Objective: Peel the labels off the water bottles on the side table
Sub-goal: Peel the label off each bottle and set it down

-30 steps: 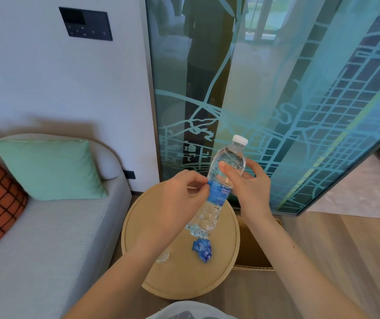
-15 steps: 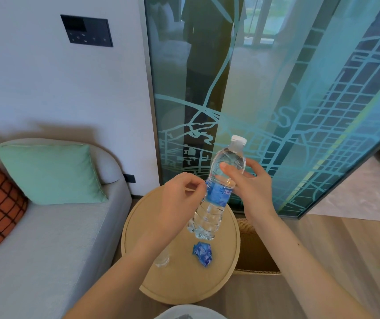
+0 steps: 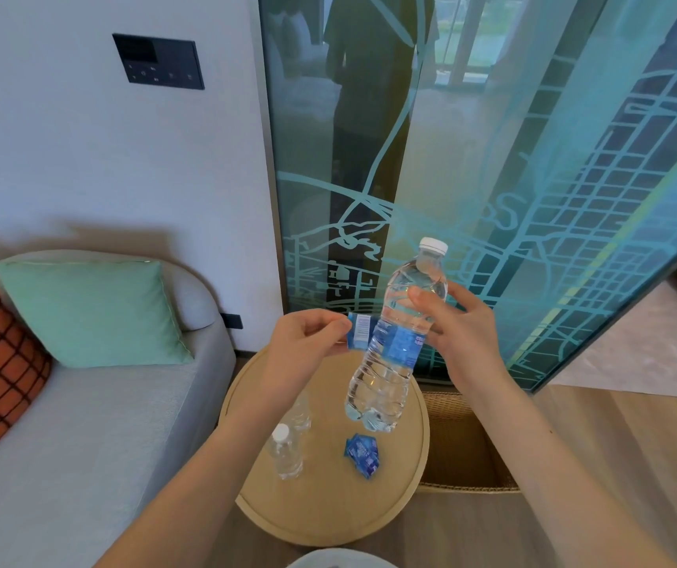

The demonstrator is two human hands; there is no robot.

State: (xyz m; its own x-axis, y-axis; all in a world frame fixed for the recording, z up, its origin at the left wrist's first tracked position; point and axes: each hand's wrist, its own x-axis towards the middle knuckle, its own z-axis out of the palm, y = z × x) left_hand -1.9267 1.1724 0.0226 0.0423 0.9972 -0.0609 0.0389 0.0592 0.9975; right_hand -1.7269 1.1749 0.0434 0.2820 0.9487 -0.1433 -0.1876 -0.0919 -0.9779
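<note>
Two hands are engaged on one water bottle. The loose end of its blue label is pinched between the thumb and curled forefinger of the left hand and is drawn out toward 9 o'clock of the bottle, with a white barcode panel showing; the rest of the label is wrapped round the bottle's middle. The shoulder of the bottle is gripped by the right hand, the thumb laid across the near side and the fingers curled behind. The bottle is held in the air above the side table, tilted, its white cap toward 1 o'clock and its base toward 7 o'clock. It is clear and ribbed, and water is seen inside.

On the round, pale, rimmed table a bare bottle with a white cap is placed toward 9 o'clock; whether it stands or lies cannot be told. A crumpled label lies apart from it, near the table's centre. A wicker basket is set at the table's 3 o'clock, a grey sofa at its 9 o'clock, and a map-patterned glass panel at its 12 o'clock
</note>
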